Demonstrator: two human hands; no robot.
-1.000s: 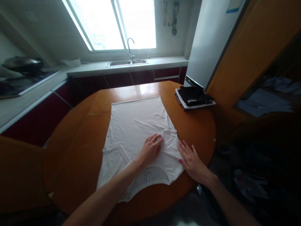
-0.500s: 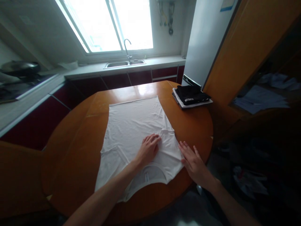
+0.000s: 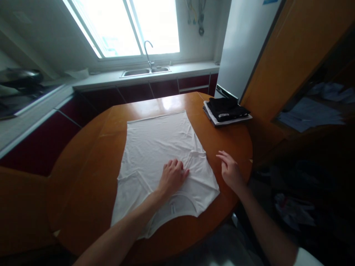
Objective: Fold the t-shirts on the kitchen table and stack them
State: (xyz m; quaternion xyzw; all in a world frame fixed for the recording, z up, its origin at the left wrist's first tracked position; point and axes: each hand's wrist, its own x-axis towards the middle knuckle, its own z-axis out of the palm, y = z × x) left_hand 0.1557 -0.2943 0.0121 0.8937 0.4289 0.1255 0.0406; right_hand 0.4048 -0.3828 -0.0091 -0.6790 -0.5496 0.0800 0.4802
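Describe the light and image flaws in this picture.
In the head view, the window is blown out to white, with glare on the far part of the table; the area right of the table sinks into deep shadow; what look like wide-angle distortions tilt the window's left edge; lettering on the black cloth is too soft to read surely.

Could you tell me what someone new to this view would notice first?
Probably the white shirt, spread out with its neckline toward the viewer on the round wooden table, the left hand resting on it and the right hand off its edge. Next, the bright window behind the sink, and the dark folded clothing on the table's far right.
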